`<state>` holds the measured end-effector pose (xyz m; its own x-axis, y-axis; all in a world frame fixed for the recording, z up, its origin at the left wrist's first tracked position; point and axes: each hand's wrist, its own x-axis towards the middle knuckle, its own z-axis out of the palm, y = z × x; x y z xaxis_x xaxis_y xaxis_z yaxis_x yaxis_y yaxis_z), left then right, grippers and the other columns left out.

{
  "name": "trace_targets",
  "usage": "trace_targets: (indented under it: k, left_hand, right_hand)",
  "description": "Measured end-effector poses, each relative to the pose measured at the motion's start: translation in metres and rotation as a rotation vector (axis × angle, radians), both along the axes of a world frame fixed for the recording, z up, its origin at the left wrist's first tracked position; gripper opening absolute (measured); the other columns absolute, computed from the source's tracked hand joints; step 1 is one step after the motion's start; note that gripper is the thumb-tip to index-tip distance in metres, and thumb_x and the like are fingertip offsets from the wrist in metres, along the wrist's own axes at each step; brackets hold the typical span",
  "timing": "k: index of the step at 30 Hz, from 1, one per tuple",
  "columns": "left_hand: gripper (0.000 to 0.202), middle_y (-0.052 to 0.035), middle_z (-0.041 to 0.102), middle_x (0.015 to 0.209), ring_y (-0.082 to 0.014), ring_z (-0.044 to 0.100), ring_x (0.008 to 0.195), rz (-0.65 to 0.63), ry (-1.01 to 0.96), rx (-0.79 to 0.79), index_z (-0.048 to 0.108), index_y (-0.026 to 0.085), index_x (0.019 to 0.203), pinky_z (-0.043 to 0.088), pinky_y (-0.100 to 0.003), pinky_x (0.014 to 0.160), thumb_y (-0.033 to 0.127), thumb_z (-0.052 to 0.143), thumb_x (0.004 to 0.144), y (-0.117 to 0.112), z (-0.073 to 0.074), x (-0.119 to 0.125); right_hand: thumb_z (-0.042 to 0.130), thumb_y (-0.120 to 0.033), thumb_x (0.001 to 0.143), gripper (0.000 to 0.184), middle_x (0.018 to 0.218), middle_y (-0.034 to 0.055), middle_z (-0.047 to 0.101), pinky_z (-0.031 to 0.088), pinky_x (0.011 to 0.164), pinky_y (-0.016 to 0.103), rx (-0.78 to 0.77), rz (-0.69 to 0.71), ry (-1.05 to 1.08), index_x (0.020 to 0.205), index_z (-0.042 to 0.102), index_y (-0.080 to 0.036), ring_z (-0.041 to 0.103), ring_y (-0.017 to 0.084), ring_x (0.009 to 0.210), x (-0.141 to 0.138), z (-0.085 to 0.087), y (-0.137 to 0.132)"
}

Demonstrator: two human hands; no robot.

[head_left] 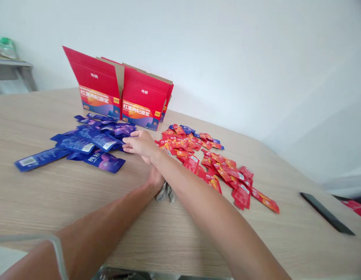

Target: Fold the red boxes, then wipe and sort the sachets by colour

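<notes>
Holds the right hand [141, 145] at the right end of the blue packets [76, 144], fingers slightly parted and pointing left; through the blur, cannot tell whether gripping one. Has most of that heap left of the fingertips, with long axes mostly running left to right. Crosses the right forearm over the left hand [156, 178], farther from the blue, with a grey bundle [165, 192] just beside; cannot see that grip.

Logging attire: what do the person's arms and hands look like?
The left forearm and right forearm show no sleeve or watch. The right hand is ungloved; the left hand is mostly hidden. A pale cord passes in front of the left forearm.
</notes>
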<state>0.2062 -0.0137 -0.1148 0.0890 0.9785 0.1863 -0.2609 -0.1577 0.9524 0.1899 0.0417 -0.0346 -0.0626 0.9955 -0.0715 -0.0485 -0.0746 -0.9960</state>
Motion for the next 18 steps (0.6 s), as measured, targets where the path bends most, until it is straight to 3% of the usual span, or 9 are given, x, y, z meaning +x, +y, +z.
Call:
trace_targets:
  k: [5,7,9,10,14,18]
  left_hand:
    - [0.028,-0.0055,0.072,0.096,-0.0255,0.068,0.105,-0.042,-0.013,-0.015,0.065,0.023,0.098,0.055,-0.037,0.096,0.049,0.057,0.092,-0.027,0.020,0.004]
    - [0.028,-0.0022,0.068,0.088,-0.0236,0.065,0.095,-0.051,0.076,-0.038,0.064,0.023,0.096,0.054,-0.034,0.088,0.051,0.058,0.094,-0.034,0.024,0.004]
    - [0.027,-0.0014,0.066,0.087,-0.0232,0.062,0.093,-0.062,0.143,-0.020,0.065,0.024,0.097,0.053,-0.032,0.086,0.050,0.057,0.096,-0.038,0.024,0.004]
    - [0.027,-0.0015,0.066,0.089,-0.0231,0.062,0.093,-0.071,0.161,-0.003,0.065,0.024,0.099,0.053,-0.032,0.086,0.049,0.057,0.097,-0.039,0.024,0.004]
    - [0.031,-0.0023,0.068,0.096,-0.0235,0.062,0.095,-0.151,0.218,0.041,0.067,0.025,0.112,0.052,-0.032,0.085,0.051,0.054,0.101,-0.041,0.022,0.007]
    - [0.034,-0.0036,0.069,0.096,-0.0259,0.064,0.099,-0.206,0.325,0.073,0.069,0.028,0.120,0.052,-0.034,0.083,0.053,0.053,0.104,-0.041,0.023,0.006]
  right_hand:
    - [0.076,-0.022,0.091,0.021,0.113,0.0056,0.079,0.061,0.104,0.041,0.480,-0.205,-0.475,0.109,0.064,-0.023,0.076,0.020,0.104,0.109,0.021,-0.018]
    - [0.067,-0.023,0.097,0.022,0.124,0.0088,0.079,0.059,0.108,0.040,0.545,-0.337,-0.769,0.119,0.065,-0.022,0.075,0.021,0.113,0.166,0.026,-0.023]
    - [0.057,-0.021,0.101,0.029,0.134,0.0103,0.077,0.056,0.111,0.039,0.398,-0.481,-1.128,0.129,0.065,-0.021,0.073,0.021,0.121,0.225,0.025,-0.027]
    - [0.055,-0.018,0.100,0.030,0.136,0.0129,0.076,0.053,0.114,0.041,0.316,-0.529,-1.195,0.129,0.066,-0.019,0.072,0.024,0.125,0.254,0.023,-0.029]
    - [0.058,-0.014,0.093,0.040,0.137,0.0259,0.072,0.050,0.115,0.048,0.013,-0.684,-1.305,0.132,0.065,-0.008,0.069,0.036,0.130,0.353,0.011,-0.030]
    - [0.070,-0.013,0.082,0.077,0.152,0.0318,0.060,0.048,0.118,0.048,-0.186,-0.708,-1.386,0.154,0.046,-0.001,0.061,0.040,0.140,0.418,-0.006,-0.019]
